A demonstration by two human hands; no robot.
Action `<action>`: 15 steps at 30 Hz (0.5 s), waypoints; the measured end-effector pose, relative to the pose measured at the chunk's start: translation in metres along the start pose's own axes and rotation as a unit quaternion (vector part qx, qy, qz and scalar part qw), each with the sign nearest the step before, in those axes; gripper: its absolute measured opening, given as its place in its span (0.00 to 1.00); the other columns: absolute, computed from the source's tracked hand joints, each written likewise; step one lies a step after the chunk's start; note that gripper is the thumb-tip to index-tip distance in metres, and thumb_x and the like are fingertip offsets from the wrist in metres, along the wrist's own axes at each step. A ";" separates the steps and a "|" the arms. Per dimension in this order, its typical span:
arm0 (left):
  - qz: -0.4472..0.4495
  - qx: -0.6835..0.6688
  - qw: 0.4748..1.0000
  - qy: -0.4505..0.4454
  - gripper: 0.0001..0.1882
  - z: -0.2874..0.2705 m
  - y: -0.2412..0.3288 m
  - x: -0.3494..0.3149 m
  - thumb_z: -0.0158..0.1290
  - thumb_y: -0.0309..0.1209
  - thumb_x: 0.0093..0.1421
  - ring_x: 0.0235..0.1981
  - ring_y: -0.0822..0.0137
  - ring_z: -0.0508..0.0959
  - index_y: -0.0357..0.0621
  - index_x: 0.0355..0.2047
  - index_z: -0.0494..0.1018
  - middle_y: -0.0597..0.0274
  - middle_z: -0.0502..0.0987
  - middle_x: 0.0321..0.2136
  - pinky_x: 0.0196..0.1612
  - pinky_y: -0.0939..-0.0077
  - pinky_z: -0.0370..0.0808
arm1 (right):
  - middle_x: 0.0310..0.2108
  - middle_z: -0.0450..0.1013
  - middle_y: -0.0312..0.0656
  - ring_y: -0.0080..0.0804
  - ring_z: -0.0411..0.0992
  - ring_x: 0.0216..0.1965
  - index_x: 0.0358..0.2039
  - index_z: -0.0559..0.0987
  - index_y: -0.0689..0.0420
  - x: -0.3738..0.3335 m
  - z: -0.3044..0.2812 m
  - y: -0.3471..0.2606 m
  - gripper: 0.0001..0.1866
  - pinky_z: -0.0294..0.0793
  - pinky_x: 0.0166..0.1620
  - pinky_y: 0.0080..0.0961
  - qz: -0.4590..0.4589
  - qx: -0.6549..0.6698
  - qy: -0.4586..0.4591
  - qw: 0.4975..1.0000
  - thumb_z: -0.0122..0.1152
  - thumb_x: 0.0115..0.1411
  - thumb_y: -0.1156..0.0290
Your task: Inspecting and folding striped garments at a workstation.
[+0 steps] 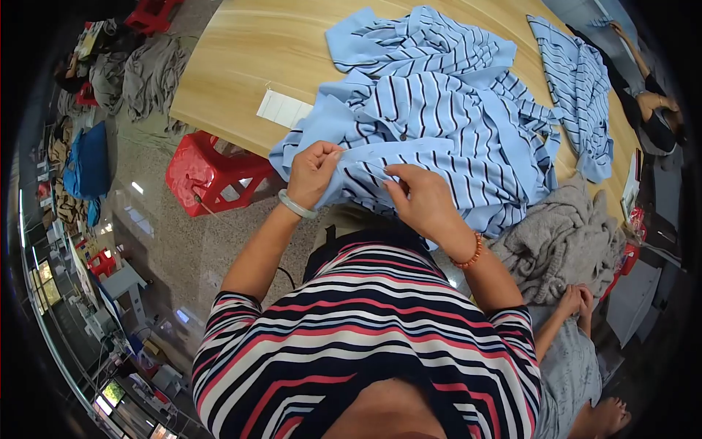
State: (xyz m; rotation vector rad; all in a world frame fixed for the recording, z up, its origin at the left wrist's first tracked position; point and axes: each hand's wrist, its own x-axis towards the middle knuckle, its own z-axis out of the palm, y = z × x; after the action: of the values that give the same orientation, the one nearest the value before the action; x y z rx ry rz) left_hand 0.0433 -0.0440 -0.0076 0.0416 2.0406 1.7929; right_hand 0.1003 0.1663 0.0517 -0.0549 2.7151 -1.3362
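Observation:
A light blue shirt with dark stripes (439, 124) lies bunched on the wooden table (248, 51), its near edge hanging over the table's front. My left hand (311, 174), with a pale bangle on the wrist, pinches that near edge. My right hand (420, 197), with an orange bead bracelet, grips the same edge a little to the right. Both hands hold the fabric close to my body.
A second striped blue garment (581, 88) lies at the table's right. A white paper tag (281, 108) rests on the table. A red plastic stool (212, 174) stands below the table. A grey knit garment (563, 241) lies by another person's hands (578, 300) at right.

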 end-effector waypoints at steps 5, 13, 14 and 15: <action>0.040 0.094 0.994 0.045 0.04 0.008 0.003 -0.009 0.49 0.25 0.59 0.22 0.86 0.65 0.36 0.31 0.69 0.71 0.70 0.20 0.25 0.91 0.60 | 0.28 0.74 0.50 0.47 0.73 0.29 0.35 0.77 0.61 0.011 0.020 -0.010 0.11 0.72 0.33 0.37 -0.023 -0.062 -0.012 0.998 0.57 0.53 0.69; 0.331 0.424 0.838 0.093 0.03 0.012 0.007 -0.012 0.51 0.23 0.54 0.20 0.57 0.70 0.40 0.29 0.68 0.55 0.71 0.20 0.25 0.67 0.63 | 0.31 0.74 0.51 0.49 0.72 0.31 0.34 0.76 0.60 0.014 0.024 -0.016 0.10 0.71 0.34 0.38 -0.007 -0.076 -0.062 0.995 0.55 0.53 0.70; 0.329 0.431 0.836 0.084 0.03 0.013 0.010 -0.009 0.51 0.23 0.53 0.21 0.53 0.70 0.41 0.29 0.68 0.55 0.71 0.20 0.26 0.63 0.63 | 0.31 0.74 0.51 0.49 0.72 0.32 0.35 0.76 0.60 0.016 0.026 -0.012 0.10 0.71 0.34 0.39 -0.008 -0.070 -0.056 0.996 0.55 0.53 0.70; 0.343 0.433 0.830 0.079 0.03 0.011 0.012 -0.006 0.51 0.23 0.53 0.20 0.56 0.70 0.41 0.29 0.69 0.57 0.71 0.19 0.27 0.65 0.63 | 0.29 0.73 0.52 0.50 0.72 0.30 0.33 0.76 0.61 0.018 0.028 -0.010 0.09 0.71 0.33 0.40 -0.021 -0.052 -0.034 0.998 0.54 0.53 0.70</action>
State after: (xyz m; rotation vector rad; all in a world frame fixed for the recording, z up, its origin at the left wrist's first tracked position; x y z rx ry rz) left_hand 0.0496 -0.0329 0.0051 1.0295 3.0476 0.9840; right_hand 0.0856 0.1370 0.0409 -0.1656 2.7391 -1.1784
